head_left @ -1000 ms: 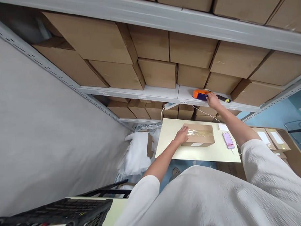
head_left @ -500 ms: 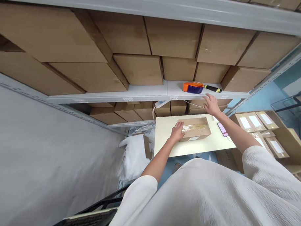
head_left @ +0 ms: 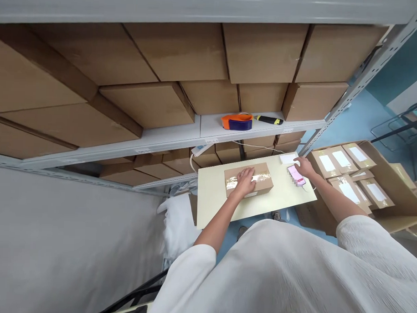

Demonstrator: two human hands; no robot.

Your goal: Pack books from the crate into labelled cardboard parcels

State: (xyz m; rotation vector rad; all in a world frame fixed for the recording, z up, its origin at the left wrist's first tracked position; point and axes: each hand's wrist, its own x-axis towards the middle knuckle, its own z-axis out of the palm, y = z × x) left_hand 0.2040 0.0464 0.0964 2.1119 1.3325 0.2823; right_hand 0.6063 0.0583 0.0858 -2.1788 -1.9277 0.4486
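A small taped cardboard box (head_left: 262, 183) lies on a pale yellow table (head_left: 220, 205). My left hand (head_left: 244, 181) rests flat on top of the box, fingers stretched out. My right hand (head_left: 304, 166) hovers at the table's right edge, touching or just above a phone (head_left: 295, 174) with a pink lit screen; its fingers look loosely apart and hold nothing. A white slip (head_left: 287, 159) lies just beyond the phone. An orange and blue tape dispenser (head_left: 237, 121) sits on the shelf above, with a black and yellow cutter (head_left: 269, 119) beside it.
Grey metal shelving (head_left: 168, 139) packed with brown cartons runs behind the table. A big open carton (head_left: 395, 199) of small labelled boxes stands at the right. White bags (head_left: 179, 224) lie on the floor left of the table. A cable runs from the phone.
My right hand left the tape dispenser on the shelf and came down to the phone on the table. My left hand shifted from the box's left end onto its top. The view swung right.
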